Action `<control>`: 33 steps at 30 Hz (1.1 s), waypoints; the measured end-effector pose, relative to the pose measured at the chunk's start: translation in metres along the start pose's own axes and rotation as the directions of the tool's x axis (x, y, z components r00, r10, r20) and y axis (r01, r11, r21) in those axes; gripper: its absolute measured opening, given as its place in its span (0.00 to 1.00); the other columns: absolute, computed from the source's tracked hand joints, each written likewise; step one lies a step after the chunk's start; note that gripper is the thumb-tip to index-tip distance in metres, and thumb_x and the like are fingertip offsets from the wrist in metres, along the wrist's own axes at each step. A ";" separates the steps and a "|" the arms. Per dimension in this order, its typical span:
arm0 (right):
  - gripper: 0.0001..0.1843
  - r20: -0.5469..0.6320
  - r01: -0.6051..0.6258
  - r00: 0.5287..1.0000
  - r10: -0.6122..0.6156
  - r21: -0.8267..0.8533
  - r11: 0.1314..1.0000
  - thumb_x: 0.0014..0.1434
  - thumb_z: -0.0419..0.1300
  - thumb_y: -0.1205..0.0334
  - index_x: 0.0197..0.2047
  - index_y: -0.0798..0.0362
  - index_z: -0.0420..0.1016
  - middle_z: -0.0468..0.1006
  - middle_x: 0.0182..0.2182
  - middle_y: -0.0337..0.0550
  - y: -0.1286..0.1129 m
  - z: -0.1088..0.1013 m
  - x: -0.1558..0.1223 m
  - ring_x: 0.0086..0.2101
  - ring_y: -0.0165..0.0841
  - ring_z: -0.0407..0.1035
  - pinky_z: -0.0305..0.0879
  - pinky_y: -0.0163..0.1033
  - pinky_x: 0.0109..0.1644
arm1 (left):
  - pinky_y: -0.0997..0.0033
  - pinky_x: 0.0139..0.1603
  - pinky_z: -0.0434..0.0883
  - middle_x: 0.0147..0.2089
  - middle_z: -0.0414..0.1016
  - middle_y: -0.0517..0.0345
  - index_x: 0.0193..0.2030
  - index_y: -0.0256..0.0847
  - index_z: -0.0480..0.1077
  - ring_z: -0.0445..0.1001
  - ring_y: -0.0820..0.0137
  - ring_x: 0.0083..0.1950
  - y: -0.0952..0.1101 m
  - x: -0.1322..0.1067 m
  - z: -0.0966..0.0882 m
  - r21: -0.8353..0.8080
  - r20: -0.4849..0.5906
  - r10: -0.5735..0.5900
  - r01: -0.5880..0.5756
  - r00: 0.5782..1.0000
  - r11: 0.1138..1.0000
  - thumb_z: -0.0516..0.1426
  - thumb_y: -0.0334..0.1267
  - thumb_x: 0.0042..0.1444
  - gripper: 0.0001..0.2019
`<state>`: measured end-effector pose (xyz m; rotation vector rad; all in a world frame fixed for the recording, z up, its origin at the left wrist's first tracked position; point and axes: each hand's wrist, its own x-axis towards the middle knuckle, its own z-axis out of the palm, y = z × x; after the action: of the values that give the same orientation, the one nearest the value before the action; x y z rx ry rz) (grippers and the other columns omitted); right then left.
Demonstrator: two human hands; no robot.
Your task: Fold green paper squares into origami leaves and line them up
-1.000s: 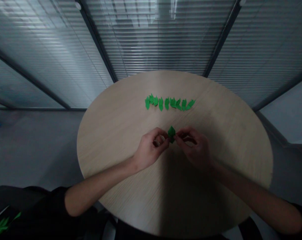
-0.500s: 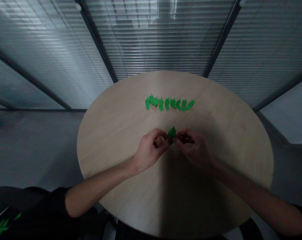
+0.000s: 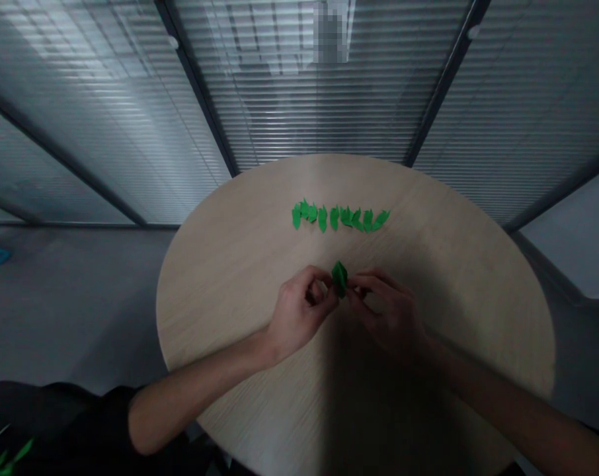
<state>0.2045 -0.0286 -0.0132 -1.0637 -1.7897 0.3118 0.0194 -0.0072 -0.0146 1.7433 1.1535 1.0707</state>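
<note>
The round, pale wood-grained surface (image 3: 220, 264) looks matte, its fine streaks plainest towards 7 o'clock. Below its 12 o'clock edge lies a loose row of small, bright green, folded, paper-like pieces (image 3: 322, 219) with pointed tips. Its 9 o'clock end bunches closely, the middle pieces lie slightly apart, and the 3 o'clock end crowds together again, where the last piece (image 3: 380, 220) slants with one tip towards 2 o'clock. A broad dark shadow (image 3: 379, 416) covers the surface around 5 o'clock.
</note>
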 end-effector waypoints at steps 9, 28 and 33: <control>0.04 -0.005 -0.048 0.999 0.047 -0.054 0.997 0.63 0.63 0.68 0.36 0.50 0.76 0.79 0.28 0.37 -0.002 -0.001 0.003 0.27 0.30 0.75 0.73 0.35 0.34 | 0.76 0.25 0.58 0.23 0.63 0.67 0.39 0.39 0.72 0.61 0.76 0.24 0.002 -0.001 0.002 -0.006 0.033 -0.009 0.009 0.999 1.000 0.61 0.38 0.60 0.05; 0.17 0.134 0.305 0.952 -0.275 -0.328 0.894 0.70 0.59 0.68 0.60 0.50 0.75 0.85 0.45 0.47 0.003 -0.003 -0.009 0.41 0.36 0.81 0.78 0.40 0.46 | 0.78 0.22 0.63 0.19 0.71 0.65 0.34 0.40 0.68 0.68 0.76 0.20 0.002 0.002 0.005 -0.240 0.029 -0.136 0.139 0.990 0.961 0.61 0.39 0.60 0.07; 0.20 0.138 0.319 0.948 -0.288 -0.350 0.881 0.71 0.57 0.68 0.64 0.51 0.74 0.84 0.43 0.48 0.001 -0.005 -0.007 0.38 0.35 0.80 0.77 0.39 0.41 | 0.78 0.25 0.70 0.21 0.72 0.64 0.36 0.39 0.68 0.73 0.75 0.23 0.010 0.004 0.005 -0.348 0.050 -0.112 0.122 0.992 0.929 0.62 0.41 0.61 0.09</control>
<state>0.2106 -0.0350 -0.0159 -1.0108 -2.1081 -0.1867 0.0281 -0.0070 -0.0059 1.3897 0.9659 1.0982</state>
